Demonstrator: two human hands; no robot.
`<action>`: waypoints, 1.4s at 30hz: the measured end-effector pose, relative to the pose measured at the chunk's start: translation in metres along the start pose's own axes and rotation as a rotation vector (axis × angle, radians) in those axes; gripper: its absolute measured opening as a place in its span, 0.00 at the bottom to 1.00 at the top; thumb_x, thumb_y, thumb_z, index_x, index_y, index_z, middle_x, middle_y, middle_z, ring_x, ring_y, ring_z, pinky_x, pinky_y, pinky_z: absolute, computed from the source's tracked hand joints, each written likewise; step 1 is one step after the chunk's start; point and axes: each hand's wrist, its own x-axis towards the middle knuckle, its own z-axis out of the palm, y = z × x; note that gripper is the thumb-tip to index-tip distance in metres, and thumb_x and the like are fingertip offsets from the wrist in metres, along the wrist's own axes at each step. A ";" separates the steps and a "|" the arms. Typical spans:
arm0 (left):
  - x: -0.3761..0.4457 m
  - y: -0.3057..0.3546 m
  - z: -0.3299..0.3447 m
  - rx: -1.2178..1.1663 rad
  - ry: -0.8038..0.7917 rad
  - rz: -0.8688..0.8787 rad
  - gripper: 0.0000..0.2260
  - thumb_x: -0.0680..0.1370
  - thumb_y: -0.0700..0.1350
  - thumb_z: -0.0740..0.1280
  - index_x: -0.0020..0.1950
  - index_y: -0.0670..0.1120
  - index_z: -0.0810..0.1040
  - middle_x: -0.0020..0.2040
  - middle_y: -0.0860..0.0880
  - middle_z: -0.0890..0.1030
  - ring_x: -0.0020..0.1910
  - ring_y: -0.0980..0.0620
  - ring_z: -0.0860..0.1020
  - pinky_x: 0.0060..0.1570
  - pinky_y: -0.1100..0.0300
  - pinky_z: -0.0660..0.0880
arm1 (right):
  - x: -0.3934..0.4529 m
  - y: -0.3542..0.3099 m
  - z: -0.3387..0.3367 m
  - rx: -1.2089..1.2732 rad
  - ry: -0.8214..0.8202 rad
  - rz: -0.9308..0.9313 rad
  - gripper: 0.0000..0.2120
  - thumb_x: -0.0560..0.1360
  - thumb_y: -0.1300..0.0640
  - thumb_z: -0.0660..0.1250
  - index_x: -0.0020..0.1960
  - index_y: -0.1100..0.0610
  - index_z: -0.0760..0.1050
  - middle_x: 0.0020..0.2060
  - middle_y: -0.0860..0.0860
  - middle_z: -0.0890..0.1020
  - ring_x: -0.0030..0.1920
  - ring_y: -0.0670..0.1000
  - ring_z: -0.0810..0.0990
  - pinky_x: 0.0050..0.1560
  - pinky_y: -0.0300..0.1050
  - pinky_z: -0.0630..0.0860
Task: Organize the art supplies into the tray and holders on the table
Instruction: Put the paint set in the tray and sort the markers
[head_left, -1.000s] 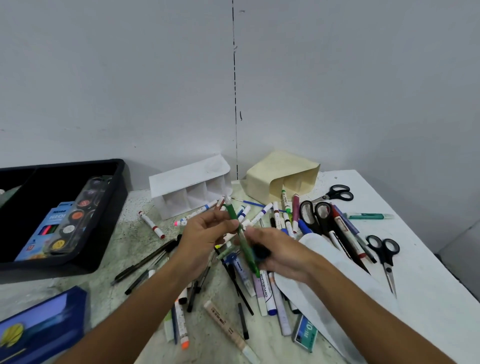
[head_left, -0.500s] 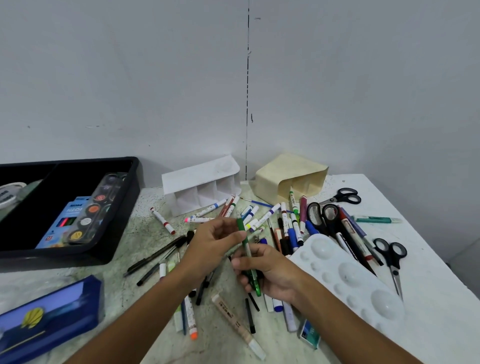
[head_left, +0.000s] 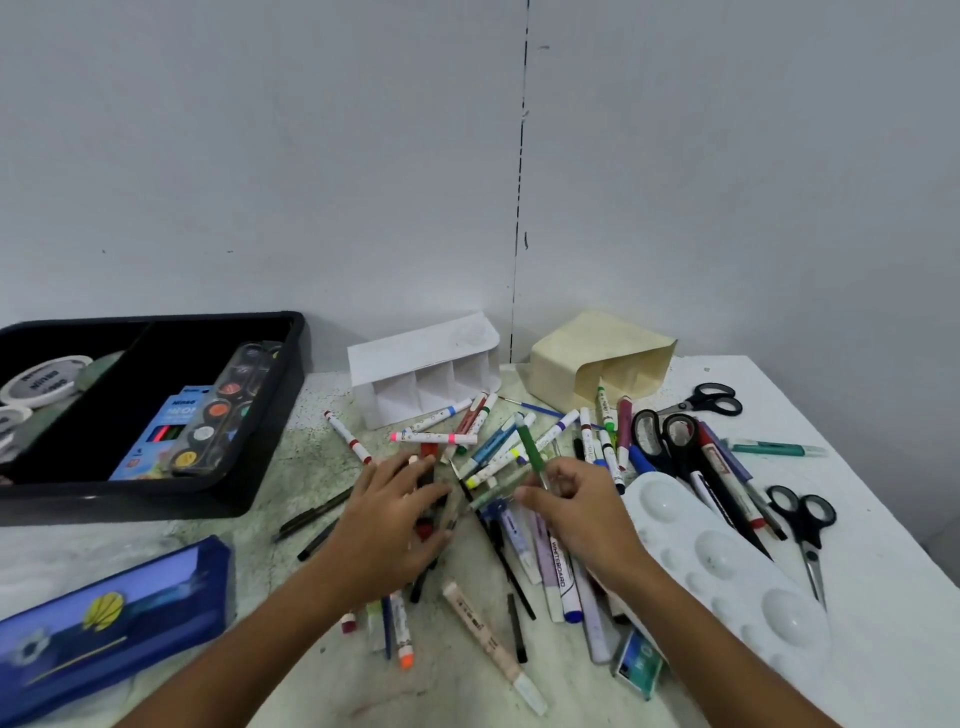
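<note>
our left hand (head_left: 395, 519) has dropped flat onto the pens; our right hand (head_left: 582, 512) pinches the green pen (head_left: 531, 449), tip toward the holders.

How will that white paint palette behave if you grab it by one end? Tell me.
The white paint palette looks like moulded plastic, so probably stiff and light. Its glossy wells suggest a slippery grip. It lies across markers, so lifting may send them rolling.
</note>
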 end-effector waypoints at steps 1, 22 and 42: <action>-0.008 -0.008 0.003 0.025 -0.120 -0.025 0.31 0.76 0.70 0.51 0.71 0.54 0.70 0.75 0.47 0.65 0.76 0.44 0.59 0.71 0.37 0.56 | 0.006 0.002 -0.002 -0.071 0.042 -0.034 0.05 0.73 0.60 0.73 0.41 0.60 0.79 0.26 0.51 0.73 0.25 0.45 0.67 0.28 0.36 0.66; -0.067 -0.031 0.031 0.005 -0.156 -0.135 0.33 0.78 0.72 0.45 0.79 0.57 0.50 0.80 0.51 0.48 0.79 0.48 0.42 0.72 0.47 0.38 | 0.040 0.001 0.025 -0.654 -0.138 -0.037 0.06 0.73 0.56 0.71 0.49 0.53 0.82 0.39 0.50 0.83 0.40 0.51 0.80 0.45 0.48 0.79; -0.122 -0.045 -0.034 -0.132 0.143 -0.115 0.21 0.77 0.57 0.61 0.67 0.49 0.75 0.67 0.51 0.75 0.69 0.55 0.69 0.64 0.57 0.71 | 0.005 -0.026 0.083 0.651 -0.470 0.507 0.07 0.78 0.67 0.61 0.56 0.64 0.74 0.35 0.57 0.77 0.32 0.52 0.76 0.29 0.44 0.77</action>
